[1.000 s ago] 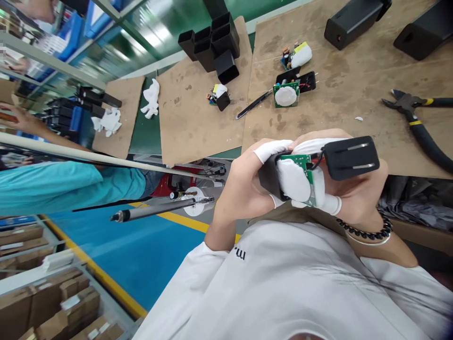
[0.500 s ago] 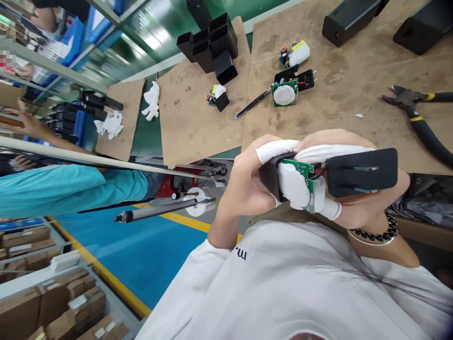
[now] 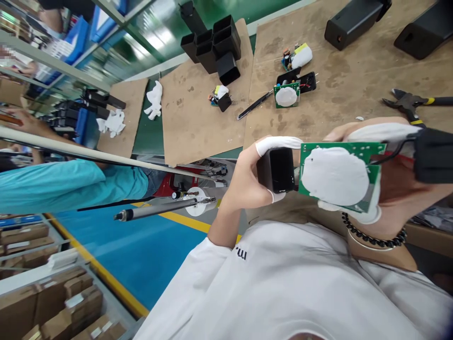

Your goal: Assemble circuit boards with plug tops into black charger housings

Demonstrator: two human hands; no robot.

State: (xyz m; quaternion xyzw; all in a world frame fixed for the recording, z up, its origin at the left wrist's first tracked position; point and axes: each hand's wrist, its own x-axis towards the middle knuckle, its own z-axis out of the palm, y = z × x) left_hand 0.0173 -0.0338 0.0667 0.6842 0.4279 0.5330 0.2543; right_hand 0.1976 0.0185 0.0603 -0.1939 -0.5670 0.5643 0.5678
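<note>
1. While it hovers at the near edge of the brown board-topped workbench (image 3: 354, 101), the left hand (image 3: 244, 182) grips a small black plastic housing (image 3: 279, 170).
2. The right hand (image 3: 389, 198) clasps a green circuit board daubed with white paste (image 3: 336, 175), just beside that housing.
3. A black plug cap (image 3: 433, 156) is wired to the board.

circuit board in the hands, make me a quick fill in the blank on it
The left hand holds a housing coloured ___.
The right hand holds a green circuit board bearing a pad coloured ___.
The bead bracelet sits on the ___ wrist.
Missing: black; white; right.
</note>
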